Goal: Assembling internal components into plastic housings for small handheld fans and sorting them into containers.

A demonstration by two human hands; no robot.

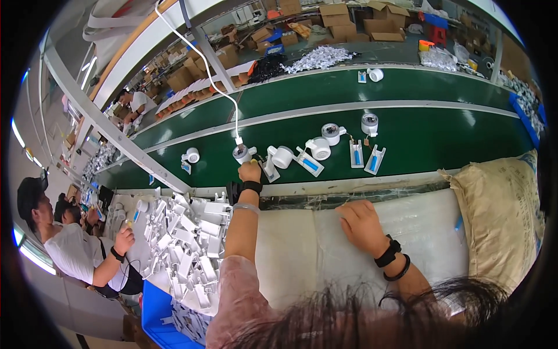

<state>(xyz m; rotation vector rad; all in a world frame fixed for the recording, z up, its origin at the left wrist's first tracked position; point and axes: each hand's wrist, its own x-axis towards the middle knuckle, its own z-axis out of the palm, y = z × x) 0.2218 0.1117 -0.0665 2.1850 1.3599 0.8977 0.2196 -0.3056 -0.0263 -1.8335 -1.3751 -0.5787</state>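
While left hand [250, 172] touches white device [240, 155], right hand [362, 225] over tabletop [290, 247]

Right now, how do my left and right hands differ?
Your left hand is at a round white device on the green belt; your right hand is over the pale worktop. The left arm has a pale bangle; the right arm shows none. Both wear black bands.

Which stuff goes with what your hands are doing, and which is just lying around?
Seem in use:
left hand, at a white round unit
white cable reaching that unit
similar units on the green belt

Probably just lying about:
tan sack at the right
cardboard boxes at the back
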